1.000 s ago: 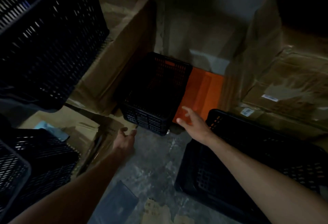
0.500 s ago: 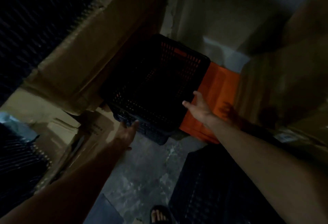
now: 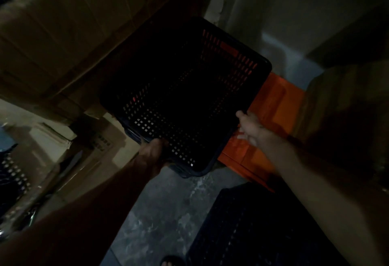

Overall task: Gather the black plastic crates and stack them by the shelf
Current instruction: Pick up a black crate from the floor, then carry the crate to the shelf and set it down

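Note:
A black perforated plastic crate sits on the floor in a dim corner, its open top facing me. My left hand is closed over the crate's near rim at the left. My right hand touches the crate's right rim near the front corner, thumb against the edge; its fingers are partly hidden, so its hold is unclear. A second black crate lies on the floor at the lower right, under my right forearm. Another black crate shows at the left edge.
A large cardboard box stands left of the crate, with smaller boxes below it. An orange flat panel lies right of the crate. More cardboard fills the right. Grey concrete floor runs between. A sandalled foot is at the bottom.
Both hands have reached forward from open air onto the crate: the left now closes on the near rim, the right rests on the right rim. The view has moved closer and down.

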The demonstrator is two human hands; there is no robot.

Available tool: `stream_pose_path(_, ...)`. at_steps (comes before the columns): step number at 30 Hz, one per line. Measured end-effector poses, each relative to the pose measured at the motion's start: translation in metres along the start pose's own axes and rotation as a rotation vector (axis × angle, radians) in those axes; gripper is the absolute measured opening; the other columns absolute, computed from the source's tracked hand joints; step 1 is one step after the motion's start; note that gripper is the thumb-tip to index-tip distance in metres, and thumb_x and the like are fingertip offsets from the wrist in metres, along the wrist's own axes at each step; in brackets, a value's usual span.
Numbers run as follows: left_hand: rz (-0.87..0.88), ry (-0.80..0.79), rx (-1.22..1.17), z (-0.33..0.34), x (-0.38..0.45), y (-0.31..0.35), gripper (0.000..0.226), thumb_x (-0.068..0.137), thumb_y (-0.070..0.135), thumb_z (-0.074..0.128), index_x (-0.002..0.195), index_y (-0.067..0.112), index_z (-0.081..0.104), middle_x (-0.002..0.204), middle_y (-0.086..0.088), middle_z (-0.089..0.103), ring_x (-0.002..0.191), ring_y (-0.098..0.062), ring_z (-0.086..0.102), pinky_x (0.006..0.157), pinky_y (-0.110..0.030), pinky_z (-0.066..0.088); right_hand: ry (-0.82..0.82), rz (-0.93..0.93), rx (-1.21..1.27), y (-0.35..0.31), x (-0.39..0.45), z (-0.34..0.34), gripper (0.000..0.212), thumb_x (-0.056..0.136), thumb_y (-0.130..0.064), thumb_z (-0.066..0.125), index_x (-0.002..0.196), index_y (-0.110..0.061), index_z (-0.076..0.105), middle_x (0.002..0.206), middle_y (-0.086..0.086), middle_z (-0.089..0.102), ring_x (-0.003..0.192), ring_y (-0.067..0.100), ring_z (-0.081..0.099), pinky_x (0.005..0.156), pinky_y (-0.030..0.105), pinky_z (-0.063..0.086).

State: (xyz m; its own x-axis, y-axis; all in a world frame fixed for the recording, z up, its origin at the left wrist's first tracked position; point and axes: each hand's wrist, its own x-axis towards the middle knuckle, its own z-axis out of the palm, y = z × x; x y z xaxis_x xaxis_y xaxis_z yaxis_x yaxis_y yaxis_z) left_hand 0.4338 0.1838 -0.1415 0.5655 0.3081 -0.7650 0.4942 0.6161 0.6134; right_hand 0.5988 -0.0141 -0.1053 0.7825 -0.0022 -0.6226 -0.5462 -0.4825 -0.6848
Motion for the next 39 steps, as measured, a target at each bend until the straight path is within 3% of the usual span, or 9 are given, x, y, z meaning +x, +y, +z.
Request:
stream_pose_path(2,-0.028,-0.006,0.047,-0.01,-0.016,0.002,0.015,0.092,0.002,0.044,0.098,0.006,0.057,0.124,-0.025,0.06,0.093,-0.033,0.063,0.089,-0.048,0.056,-0.021,0.03,0.045,-0.003,-0.011,0.0,0.051,0.097,-0.031,0.049,0.143,-0.016,0.032,0.131,0.004,0.05,0.093,0.02,0.056,0.071,0.035,0.051)
stream_pose_path(7,-0.099,-0.024,0.073,-0.042,-0.074,0.017,0.019,0.092,0.0,0.04,0.08,0.008,0.052,0.085,-0.011,0.056,0.071,-0.02,0.054,0.044,-0.023,0.055,-0.035,0.034,-0.08,-0.002,-0.05,0.006,0.051,0.098,-0.029,0.045,0.144,-0.013,0.03,0.129,0.002,0.049,0.092,0.018,0.057,0.061,0.03,0.052)
stream_pose_path(12,-0.136,0.052,0.012,-0.07,-0.136,0.026,0.016,0.088,-0.005,0.042,0.08,0.002,0.054,0.081,-0.015,0.057,0.072,-0.027,0.056,0.037,-0.026,0.053,0.0,-0.024,-0.08,-0.017,-0.12,0.004,0.066,0.092,-0.025,0.05,0.15,-0.01,0.021,0.151,0.009,0.035,0.133,0.028,0.04,0.105,0.038,0.042)
stream_pose_path(18,-0.027,0.018,0.003,-0.102,-0.237,0.042,0.031,0.08,-0.005,0.044,0.11,0.004,0.048,0.087,-0.011,0.057,0.075,-0.026,0.057,0.045,-0.033,0.053,0.113,-0.145,0.081,-0.039,-0.239,-0.011,0.033,0.085,-0.013,0.057,0.117,-0.01,0.057,0.106,0.004,0.062,0.081,0.015,0.058,0.047,0.019,0.043)
stream_pose_path(26,0.139,-0.075,0.144,-0.133,-0.39,0.095,0.01,0.079,-0.001,0.041,0.082,0.007,0.047,0.08,-0.014,0.051,0.069,-0.03,0.052,0.033,-0.028,0.049,0.202,-0.236,0.293,-0.065,-0.406,-0.033,0.036,0.072,-0.008,0.058,0.107,-0.006,0.064,0.098,0.01,0.069,0.081,0.024,0.065,0.052,0.024,0.048)
stream_pose_path(28,0.153,-0.104,0.179,-0.14,-0.422,0.102,0.014,0.081,-0.002,0.04,0.074,0.009,0.044,0.075,-0.011,0.047,0.065,-0.027,0.049,0.039,-0.031,0.055,0.242,-0.252,0.332,-0.07,-0.441,-0.038,0.028,0.071,-0.008,0.059,0.099,-0.007,0.063,0.089,0.008,0.066,0.079,0.024,0.065,0.05,0.024,0.049)
stream_pose_path(31,0.129,-0.16,0.209,-0.148,-0.464,0.108,0.015,0.08,0.0,0.04,0.072,0.012,0.042,0.072,-0.007,0.046,0.062,-0.025,0.048,0.088,-0.05,0.054,0.286,-0.268,0.392,-0.074,-0.496,-0.051,0.014,0.071,-0.009,0.063,0.084,-0.009,0.057,0.086,0.007,0.063,0.079,0.022,0.064,0.06,0.032,0.058)
stream_pose_path(35,0.132,-0.177,0.202,-0.165,-0.52,0.107,0.013,0.07,-0.001,0.042,0.075,0.01,0.045,0.073,-0.008,0.051,0.065,-0.027,0.052,0.047,-0.033,0.049,0.315,-0.268,0.374,-0.058,-0.562,-0.072,0.055,0.062,-0.019,0.071,0.112,-0.006,0.054,0.109,0.013,0.066,0.084,0.024,0.068,0.061,0.032,0.061)
stream_pose_path(39,0.197,-0.179,0.288,-0.172,-0.577,0.098,0.015,0.066,-0.002,0.044,0.076,0.008,0.046,0.077,-0.011,0.05,0.065,-0.027,0.05,0.048,-0.032,0.044,0.282,-0.23,0.365,-0.033,-0.638,-0.103,0.085,0.074,-0.014,0.074,0.138,-0.028,0.019,0.12,0.006,0.045,0.102,0.027,0.062,0.074,0.04,0.06)
